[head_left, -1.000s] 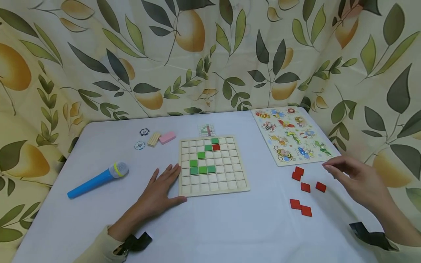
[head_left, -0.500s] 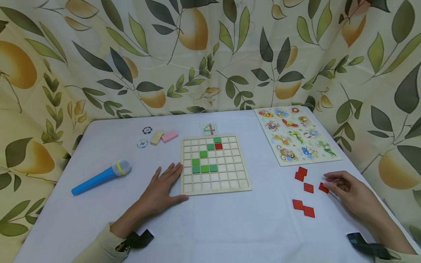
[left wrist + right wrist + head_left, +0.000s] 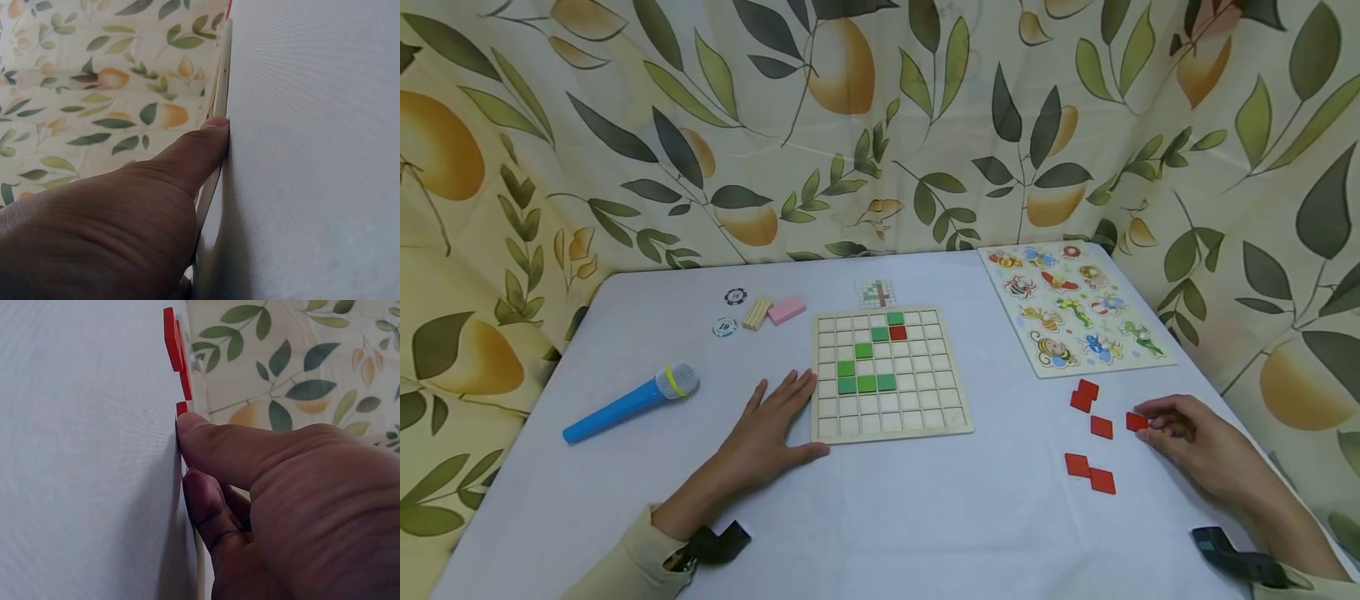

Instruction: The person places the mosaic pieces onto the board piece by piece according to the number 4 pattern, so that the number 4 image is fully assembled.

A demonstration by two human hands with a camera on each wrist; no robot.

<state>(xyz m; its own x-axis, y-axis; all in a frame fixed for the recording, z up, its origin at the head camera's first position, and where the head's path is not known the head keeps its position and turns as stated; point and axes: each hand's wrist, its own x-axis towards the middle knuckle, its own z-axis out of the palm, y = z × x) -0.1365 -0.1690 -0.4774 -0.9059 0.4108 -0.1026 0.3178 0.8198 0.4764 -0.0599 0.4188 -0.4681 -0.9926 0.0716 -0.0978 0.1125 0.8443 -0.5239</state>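
Note:
A wooden grid board lies mid-table, with several green tiles and one red tile in its squares. My left hand rests flat at the board's left edge, fingers spread, the thumb by the near corner. On the right, my right hand pinches a red tile between thumb and fingers at the table surface. In the right wrist view, the thumb covers most of that tile. Several other red tiles are scattered just left of this hand.
Behind the board lies a small pattern card. An insect picture board is at the back right. Leftward are a blue toy microphone, two poker chips, a pink block and a bundle of sticks.
My right hand has come down from above onto the rightmost red tile and pinches it. The left hand has stayed at the board's edge.

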